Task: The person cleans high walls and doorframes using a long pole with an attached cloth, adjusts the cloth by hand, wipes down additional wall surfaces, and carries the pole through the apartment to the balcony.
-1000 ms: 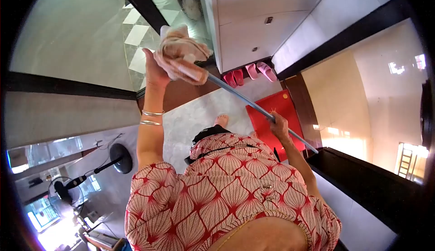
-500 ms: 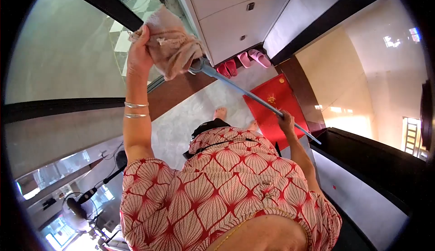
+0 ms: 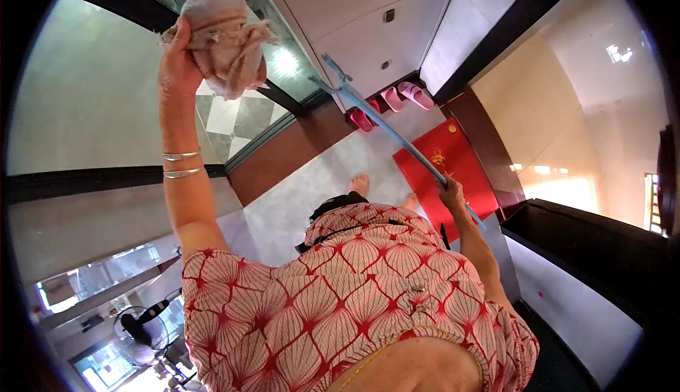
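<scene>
My left hand (image 3: 180, 66) is raised at the upper left, its fingers closed on a crumpled beige cloth (image 3: 230, 48) in front of the dark-framed glass. Two silver bangles (image 3: 182, 165) circle the left wrist. Lower right of centre, my right hand (image 3: 451, 194) is wrapped round a light blue pole (image 3: 397, 135). The pole slants up to the left and ends in a forked head (image 3: 341, 86), which is apart from the cloth and near the white cabinet.
Pink and red slippers (image 3: 392, 99) stand under the white cabinet (image 3: 382, 24). A red mat (image 3: 453, 165) lies on the floor beyond my right hand. A fan (image 3: 142, 332) is at the lower left, and a dark-topped ledge (image 3: 581, 243) at the right.
My left hand has moved up and left with the cloth, which has come away from the pole's head. The forked head now shows bare. My right hand still holds the pole.
</scene>
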The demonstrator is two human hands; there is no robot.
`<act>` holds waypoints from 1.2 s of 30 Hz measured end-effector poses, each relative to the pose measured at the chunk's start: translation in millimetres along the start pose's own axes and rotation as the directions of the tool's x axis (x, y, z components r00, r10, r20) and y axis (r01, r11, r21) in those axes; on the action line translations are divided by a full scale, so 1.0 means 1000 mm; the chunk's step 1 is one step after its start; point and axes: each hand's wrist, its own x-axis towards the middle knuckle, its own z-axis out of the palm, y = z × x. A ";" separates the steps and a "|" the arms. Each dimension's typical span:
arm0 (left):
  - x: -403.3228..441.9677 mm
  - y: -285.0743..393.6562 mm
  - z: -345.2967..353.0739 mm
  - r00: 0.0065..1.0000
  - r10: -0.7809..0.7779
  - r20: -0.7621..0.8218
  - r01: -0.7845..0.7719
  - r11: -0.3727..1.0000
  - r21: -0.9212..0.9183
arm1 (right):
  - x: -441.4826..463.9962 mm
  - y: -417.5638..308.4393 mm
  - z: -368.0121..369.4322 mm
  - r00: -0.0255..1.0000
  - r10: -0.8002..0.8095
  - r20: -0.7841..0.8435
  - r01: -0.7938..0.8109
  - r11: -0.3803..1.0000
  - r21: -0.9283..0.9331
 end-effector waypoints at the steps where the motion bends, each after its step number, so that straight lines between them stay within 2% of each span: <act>1: 0.003 0.005 0.000 0.998 0.042 0.049 -0.047 0.994 0.099 | 0.003 -0.001 0.003 1.000 -0.018 0.021 0.016 0.997 0.080; 2: 0.003 0.006 0.007 0.998 0.044 0.048 -0.049 0.993 0.104 | 0.006 -0.007 0.004 0.998 -0.038 0.040 0.031 0.987 0.159; 3: 0.006 0.011 0.010 0.998 0.045 0.054 -0.051 0.992 0.112 | 0.010 -0.013 0.006 0.999 -0.039 0.035 0.032 0.985 0.168; 5: 0.013 0.016 0.017 0.990 -0.023 0.142 -0.017 0.962 0.273 | 0.019 -0.028 0.005 0.993 -0.035 0.109 0.021 0.992 0.127; 6: 0.013 0.015 0.022 0.989 -0.023 0.148 -0.018 0.961 0.274 | 0.023 -0.036 0.004 0.994 -0.033 0.104 0.019 0.991 0.130; 7: 0.014 0.013 0.027 0.998 -0.032 0.056 0.013 0.948 0.318 | 0.028 -0.045 0.005 0.992 -0.062 0.112 0.046 0.989 0.141; 9: 0.011 0.010 0.049 0.999 -0.032 -0.029 0.040 0.931 0.363 | 0.034 -0.059 0.007 0.989 -0.095 0.111 0.077 0.985 0.157; 11: 0.008 0.004 0.072 0.998 0.042 -0.040 -0.026 0.937 0.348 | 0.037 -0.067 0.006 0.991 -0.053 0.126 0.031 0.985 0.169; 12: 0.011 0.007 0.066 0.999 -0.022 0.040 0.006 0.929 0.371 | 0.036 -0.063 0.007 0.991 -0.049 0.123 0.027 0.985 0.172; 14: 0.006 0.005 0.077 1.000 -0.006 0.023 -0.004 0.920 0.393 | 0.036 -0.056 0.011 0.991 -0.099 0.085 0.081 0.979 0.189; 16: -0.001 0.001 0.087 1.000 0.010 0.007 -0.012 0.911 0.413 | 0.034 -0.054 0.018 0.994 -0.063 0.087 0.039 0.967 0.252; 18: -0.006 -0.002 0.094 0.981 -0.036 0.189 -0.057 0.883 0.466 | 0.037 -0.060 0.018 0.996 -0.029 0.090 -0.001 0.951 0.310; 19: -0.010 -0.001 0.096 0.981 -0.041 0.192 -0.054 0.883 0.465 | 0.040 -0.062 0.017 0.994 -0.041 0.100 0.014 0.965 0.262; 20: -0.013 0.001 0.098 0.974 -0.045 0.224 -0.088 0.832 0.548 | 0.041 -0.066 0.016 0.992 -0.053 0.111 0.029 0.977 0.213; 22: -0.016 0.001 0.098 0.959 -0.072 0.273 -0.138 0.725 0.675 | 0.046 -0.074 0.017 0.994 -0.017 0.110 -0.009 0.974 0.228; 23: -0.019 -0.003 0.104 0.958 -0.071 0.277 -0.140 0.726 0.673 | 0.048 -0.078 0.017 0.993 0.016 0.117 -0.045 0.969 0.244; 24: -0.023 -0.010 0.114 0.883 0.077 0.464 -0.416 0.587 0.695 | 0.048 -0.083 0.016 0.993 0.016 0.115 -0.043 0.969 0.242; 25: -0.027 -0.014 0.120 0.742 0.184 0.644 -0.657 0.392 0.645 | 0.051 -0.089 0.015 0.996 0.013 0.087 -0.032 0.974 0.224; 26: -0.030 -0.016 0.119 0.708 0.201 0.677 -0.706 0.242 0.666 | 0.053 -0.094 0.014 0.998 0.007 0.057 -0.019 0.979 0.205; 27: -0.035 -0.026 0.121 0.677 0.285 0.679 -0.734 0.187 0.653 | 0.055 -0.096 0.013 0.999 -0.001 0.047 -0.008 0.979 0.204; 29: -0.044 -0.040 0.118 0.596 0.294 0.748 -0.756 -0.110 0.646 | 0.053 -0.098 0.011 1.000 -0.020 0.004 0.019 0.976 0.216; 31: -0.060 -0.048 0.133 0.614 0.302 0.729 -0.721 -0.162 0.674 | 0.053 -0.096 0.007 1.000 -0.024 -0.014 0.026 0.976 0.214; 33: -0.069 -0.056 0.135 0.600 0.315 0.735 -0.736 -0.144 0.662 | 0.054 -0.097 0.001 0.999 -0.025 -0.037 0.033 0.974 0.226; 34: -0.071 -0.064 0.136 0.669 0.465 0.580 -0.731 0.271 0.626 | 0.058 -0.098 -0.002 0.998 -0.033 -0.047 0.042 0.975 0.219; 35: -0.074 -0.068 0.135 0.762 0.520 0.385 -0.647 0.631 0.429 | 0.058 -0.101 -0.005 0.998 -0.033 -0.062 0.046 0.977 0.209; 36: -0.078 -0.068 0.134 0.864 0.436 0.253 -0.503 0.776 0.380 | 0.056 -0.104 -0.007 0.997 -0.034 -0.075 0.048 0.979 0.200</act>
